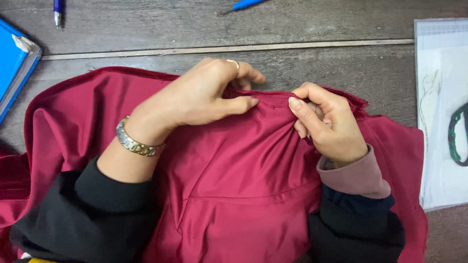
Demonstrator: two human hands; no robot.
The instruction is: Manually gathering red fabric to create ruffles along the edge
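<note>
Red garment point(229, 170) edge pinched between both hands' grip.

Cloth point(234, 180): deep crimson, plain, slight sheen; far edge darker maroon. Table point(146, 24): dark grey-brown wood w/ pale strip running left-right. Left sleeve point(87, 214): black. Right sleeve point(358, 175): dusty pink cuff over navy, black nearer. Watch point(132, 142) on left wrist: silver & gold. Ring point(234, 63): gold. Folder point(12, 63) far left: bright blue. Pens point(58, 9) far: blue. Bag point(443, 112) right: clear/white, green cord point(456, 134) inside.
</note>
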